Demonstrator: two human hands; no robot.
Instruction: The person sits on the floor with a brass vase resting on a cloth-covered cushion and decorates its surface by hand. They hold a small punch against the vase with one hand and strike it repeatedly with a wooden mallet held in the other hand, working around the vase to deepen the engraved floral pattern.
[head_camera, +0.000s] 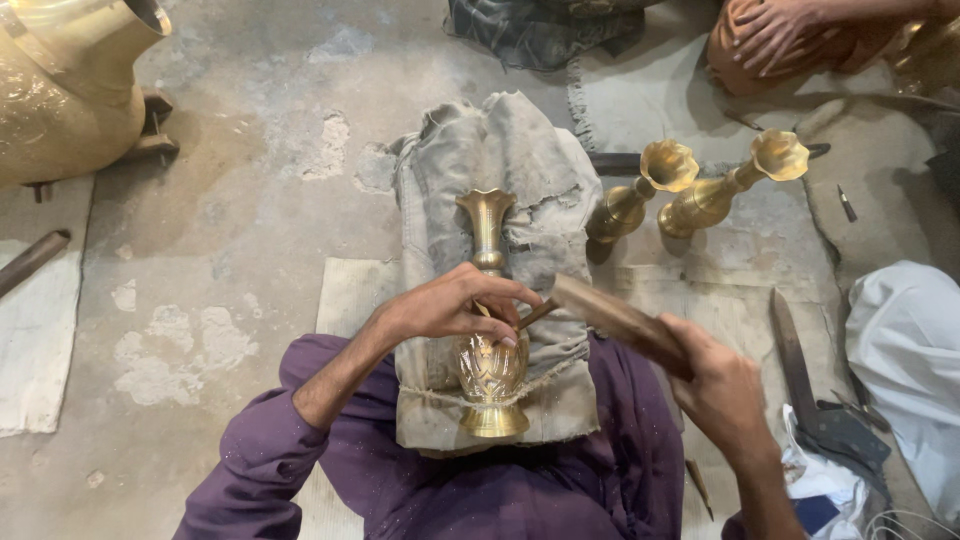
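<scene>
Right now the left hand (450, 305) curls shut around a thin chisel (532, 316), pressing its tip against the belly of a brass vase (489, 350). That vase lies lengthwise on a grey cloth pad (530, 190) resting over the person's lap, mouth pointing away, foot toward the body. The right hand (722, 392) is closed tight on a wooden mallet (620, 322), whose head hangs just beside the butt of the chisel.

Two more brass vases (690, 190) lie on the floor (250, 200) beyond the pad, well apart from the work. A flat metal blade (790, 350) lies on the floor near the right hand.

As I judge it, the risk lies in the round vase rolling on the soft pad, since only the left hand steadies it. A blow landing off-centre could make the chisel skid and scratch the pattern, or drive the mallet onto the left fingers (500, 330).
</scene>
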